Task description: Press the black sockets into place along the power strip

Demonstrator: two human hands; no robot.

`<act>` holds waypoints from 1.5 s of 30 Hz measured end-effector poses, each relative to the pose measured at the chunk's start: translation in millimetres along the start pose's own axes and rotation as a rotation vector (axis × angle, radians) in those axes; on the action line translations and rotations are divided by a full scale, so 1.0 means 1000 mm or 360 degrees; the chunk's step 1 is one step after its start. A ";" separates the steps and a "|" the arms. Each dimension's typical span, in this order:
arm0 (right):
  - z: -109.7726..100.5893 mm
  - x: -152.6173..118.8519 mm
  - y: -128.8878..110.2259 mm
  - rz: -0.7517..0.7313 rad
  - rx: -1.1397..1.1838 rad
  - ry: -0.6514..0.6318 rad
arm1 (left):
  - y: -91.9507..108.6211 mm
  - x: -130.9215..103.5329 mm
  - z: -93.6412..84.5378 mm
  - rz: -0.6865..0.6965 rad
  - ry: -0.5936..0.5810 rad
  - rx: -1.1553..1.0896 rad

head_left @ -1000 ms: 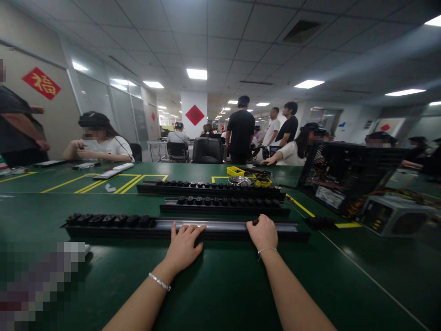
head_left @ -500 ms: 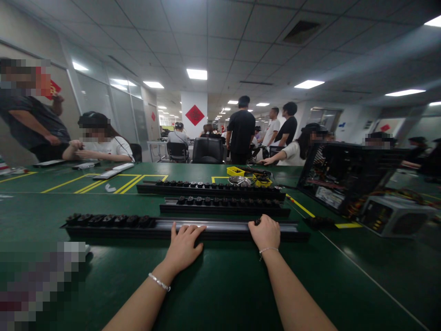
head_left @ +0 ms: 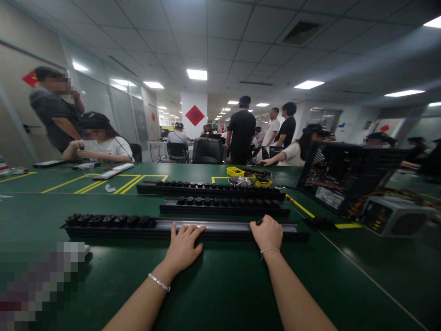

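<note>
A long black metal channel with a shiny inner face lies across the green table in front of me. Several small black socket-like modules sit in a row in its left end. My left hand rests on the channel's near edge, its fingers spread over the bare middle stretch. Further right, my right hand is closed at the channel, knuckles up. A bit of a small black module shows at its fingertips; the rest is hidden by the hand.
Behind lie two more black channels filled with similar modules. Yellow trays stand beyond them. An open computer case and a power supply unit are on the right. Co-workers sit and stand around the table.
My right hand has slid very slightly to the right along the channel. My left hand has stayed put. A standing person at the far left has shifted right and stands more upright.
</note>
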State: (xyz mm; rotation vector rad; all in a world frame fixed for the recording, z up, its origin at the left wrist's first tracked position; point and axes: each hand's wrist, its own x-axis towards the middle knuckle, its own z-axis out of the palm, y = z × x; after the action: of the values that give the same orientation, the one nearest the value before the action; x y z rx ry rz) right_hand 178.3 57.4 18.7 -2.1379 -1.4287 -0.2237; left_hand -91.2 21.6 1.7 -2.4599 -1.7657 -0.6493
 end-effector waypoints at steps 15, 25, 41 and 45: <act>0.001 0.001 0.002 0.0036 0.0023 -0.0010 | 0.000 0.000 0.000 0.0004 0.0000 -0.0003; -0.005 0.005 0.003 0.0007 -0.0048 -0.0139 | 0.001 0.000 -0.001 -0.0007 -0.0027 0.0032; -0.012 0.008 0.013 -0.0006 0.0064 -0.0276 | 0.002 0.000 -0.004 -0.0020 -0.0049 0.0040; -0.008 0.010 0.016 -0.0033 0.0078 -0.0218 | 0.002 -0.001 -0.003 -0.0015 -0.0035 0.0073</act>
State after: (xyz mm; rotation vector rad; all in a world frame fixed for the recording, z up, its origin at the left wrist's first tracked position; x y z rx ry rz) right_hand 198.0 56.2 23.9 -2.1345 -1.5175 -0.0496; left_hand -90.4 19.7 4.4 -2.4397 -1.7801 -0.5784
